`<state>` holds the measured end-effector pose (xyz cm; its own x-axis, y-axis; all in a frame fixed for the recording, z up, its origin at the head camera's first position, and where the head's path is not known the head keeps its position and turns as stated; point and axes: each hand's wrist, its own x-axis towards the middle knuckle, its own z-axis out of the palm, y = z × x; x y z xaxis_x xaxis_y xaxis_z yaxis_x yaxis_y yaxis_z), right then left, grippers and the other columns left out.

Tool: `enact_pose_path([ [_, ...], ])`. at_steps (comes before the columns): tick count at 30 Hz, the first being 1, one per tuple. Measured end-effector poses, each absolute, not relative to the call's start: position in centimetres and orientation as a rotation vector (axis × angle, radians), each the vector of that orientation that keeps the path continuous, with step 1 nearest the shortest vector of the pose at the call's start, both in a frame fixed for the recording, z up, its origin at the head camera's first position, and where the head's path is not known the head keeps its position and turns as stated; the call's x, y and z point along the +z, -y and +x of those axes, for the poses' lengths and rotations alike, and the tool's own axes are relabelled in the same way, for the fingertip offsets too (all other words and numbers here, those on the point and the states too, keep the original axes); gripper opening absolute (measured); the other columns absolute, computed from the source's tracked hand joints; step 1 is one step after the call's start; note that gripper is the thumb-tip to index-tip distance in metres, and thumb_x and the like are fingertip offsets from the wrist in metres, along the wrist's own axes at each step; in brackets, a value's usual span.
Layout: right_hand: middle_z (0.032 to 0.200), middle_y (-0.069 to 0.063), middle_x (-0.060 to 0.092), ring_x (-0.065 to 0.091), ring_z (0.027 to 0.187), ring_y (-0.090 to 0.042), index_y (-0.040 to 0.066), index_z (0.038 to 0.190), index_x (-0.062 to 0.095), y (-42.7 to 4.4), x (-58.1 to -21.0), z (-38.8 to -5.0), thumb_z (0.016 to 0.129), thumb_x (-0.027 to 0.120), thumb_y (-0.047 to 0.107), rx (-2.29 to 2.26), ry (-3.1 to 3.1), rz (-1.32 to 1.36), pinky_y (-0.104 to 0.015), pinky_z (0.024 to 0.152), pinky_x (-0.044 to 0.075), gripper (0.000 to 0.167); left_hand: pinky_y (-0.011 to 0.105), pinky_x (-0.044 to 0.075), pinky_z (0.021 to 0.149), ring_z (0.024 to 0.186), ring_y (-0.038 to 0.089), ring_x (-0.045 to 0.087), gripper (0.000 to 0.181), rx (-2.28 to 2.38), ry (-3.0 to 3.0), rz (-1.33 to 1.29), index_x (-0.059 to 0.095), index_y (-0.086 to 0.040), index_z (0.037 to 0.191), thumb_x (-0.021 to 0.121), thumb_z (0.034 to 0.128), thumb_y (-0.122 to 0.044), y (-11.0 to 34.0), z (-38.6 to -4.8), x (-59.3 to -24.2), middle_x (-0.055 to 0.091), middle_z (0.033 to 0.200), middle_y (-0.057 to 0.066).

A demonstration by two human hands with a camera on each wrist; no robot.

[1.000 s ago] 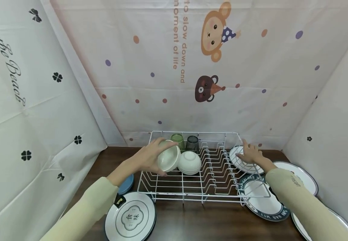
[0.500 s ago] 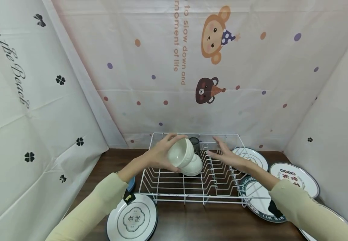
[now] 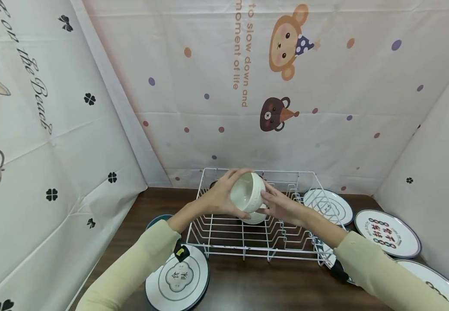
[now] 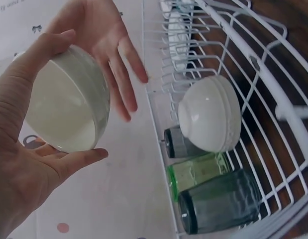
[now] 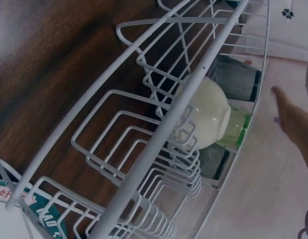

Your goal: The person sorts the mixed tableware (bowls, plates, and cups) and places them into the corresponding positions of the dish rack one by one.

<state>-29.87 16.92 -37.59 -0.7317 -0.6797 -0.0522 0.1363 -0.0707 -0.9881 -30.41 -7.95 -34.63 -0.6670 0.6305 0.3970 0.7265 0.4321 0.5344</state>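
In the head view my left hand (image 3: pixel 224 195) grips a white bowl (image 3: pixel 243 192) tilted on its side, its mouth facing left. My right hand (image 3: pixel 281 204) is at the bowl's outer right side, fingers extended; contact is unclear there. The left wrist view shows the left thumb and fingers around the bowl (image 4: pixel 61 104), with the right hand (image 4: pixel 96 32) spread behind it. Stacked upturned white bowls (image 4: pixel 208 114) sit in the white wire rack (image 3: pixel 259 249) below. Beside them lie a green glass (image 4: pixel 199 174) and dark glasses (image 4: pixel 223 201).
Left of the rack are stacked plates (image 3: pixel 179 276) and a blue dish (image 3: pixel 158 219). On the right, several plates lie on the brown table, among them a plate with red print (image 3: pixel 387 233) and another behind the rack's side (image 3: pixel 329 205). Printed cloth (image 3: pixel 208 112) hangs behind.
The left hand has carried its bowl rightward over the upturned bowls. The right hand has moved left from the rack's right side to the held bowl.
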Motion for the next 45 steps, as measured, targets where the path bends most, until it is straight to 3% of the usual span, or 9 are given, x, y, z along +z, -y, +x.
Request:
enact_pose_path([
  [6,0.149,-0.01,0.033,0.045,0.136,-0.019,0.014,0.164,-0.005,-16.0,-37.3,-30.2,0.097,0.058,0.059,-1.903,-1.509,-0.621,-0.061,0.125,0.015,0.102,0.042,0.057,0.091,0.128,0.029,0.051,0.116,-1.166,2.5,-1.179,0.034,-0.032,0.156,0.098,0.0586,-0.036,7.6,-30.2,-34.3,0.041,0.154,0.01],
  [11,0.145,-0.003,0.033,0.046,0.132,-0.014,0.018,0.163,-0.004,-15.0,-37.1,-29.9,0.092,0.067,0.059,-1.932,-1.436,-0.563,-0.055,0.126,0.018,0.108,0.041,0.058,0.09,0.127,0.029,0.052,0.116,-1.198,2.48,-1.176,0.035,-0.029,0.155,0.099,0.0585,-0.031,8.1,-30.0,-34.5,0.043,0.152,0.011],
  [17,0.139,-0.004,0.043,0.056,0.123,-0.016,0.008,0.162,-0.002,-14.4,-37.1,-29.7,0.094,0.069,0.049,-1.986,-1.428,-0.534,-0.043,0.116,0.041,0.107,0.039,0.058,0.09,0.128,0.028,0.052,0.117,-1.211,2.486,-1.218,0.033,-0.028,0.157,0.098,0.0605,-0.03,8.8,-30.1,-34.7,0.043,0.152,0.008],
  [23,0.138,-0.006,0.043,0.058,0.12,-0.017,0.01,0.164,0.001,-14.1,-36.7,-29.7,0.102,0.059,0.041,-1.996,-1.522,-0.482,-0.055,0.116,0.04,0.091,0.042,0.057,0.096,0.129,0.03,0.051,0.119,-1.248,2.494,-1.298,0.026,-0.022,0.16,0.097,0.0647,-0.023,9.2,-30.5,-34.7,0.041,0.153,0.012],
  [30,0.156,-0.02,0.029,0.054,0.13,-0.034,0.016,0.166,0.005,-14.9,-35.5,-29.7,0.104,0.056,0.035,-1.971,-1.711,-0.351,-0.06,0.11,0.043,0.083,0.062,0.021,0.123,0.159,0.035,0.006,0.135,-1.292,2.788,-1.391,-0.008,-0.026,0.164,0.092,0.0736,-0.031,11.3,-32.1,-33.6,-0.001,0.172,0.014],
  [33,0.162,-0.025,0.019,0.043,0.141,-0.047,0.017,0.166,0.002,-15.5,-35.3,-29.5,0.102,0.059,0.035,-2.0,-1.78,-0.235,-0.058,0.108,0.046,0.087,0.062,0.017,0.124,0.16,0.033,-0.001,0.116,-1.523,2.836,-1.215,-0.004,-0.032,0.164,0.082,0.0859,-0.032,13.3,-33.5,-34.1,-0.005,0.173,0.009],
  [37,0.161,-0.029,0.021,0.043,0.14,-0.054,0.014,0.166,0.005,-16.2,-35.9,-28.7,0.1,0.062,0.037,-1.966,-1.945,-0.096,-0.053,0.103,0.052,0.089,0.061,0.024,0.123,0.158,0.04,0.013,0.081,-1.716,2.767,-0.746,0.012,-0.023,0.164,0.062,0.1,-0.02,15.3,-35.2,-36.2,0.013,0.171,0.016],
  [43,0.153,-0.032,0.031,0.054,0.13,-0.052,0.009,0.162,0.018,-16.2,-36.8,-28.2,0.098,0.066,0.04,-1.884,-2.049,-0.004,-0.053,0.098,0.055,0.086,0.06,0.03,0.121,0.151,0.044,0.028,0.069,-1.789,2.715,-0.166,0.019,-0.01,0.162,0.054,0.1022,-0.015,16.1,-37.4,-40.1,0.024,0.165,0.024],
  [45,0.154,-0.033,0.03,0.051,0.132,-0.055,0.009,0.163,0.016,-15.8,-36.7,-28.2,0.098,0.065,0.041,-1.877,-2.025,0.006,-0.053,0.099,0.054,0.088,0.06,0.025,0.123,0.153,0.046,0.022,0.07,-1.755,2.756,-0.092,0.016,-0.005,0.163,0.049,0.1017,-0.013,16.1,-37.8,-41.3,0.018,0.166,0.027],
])
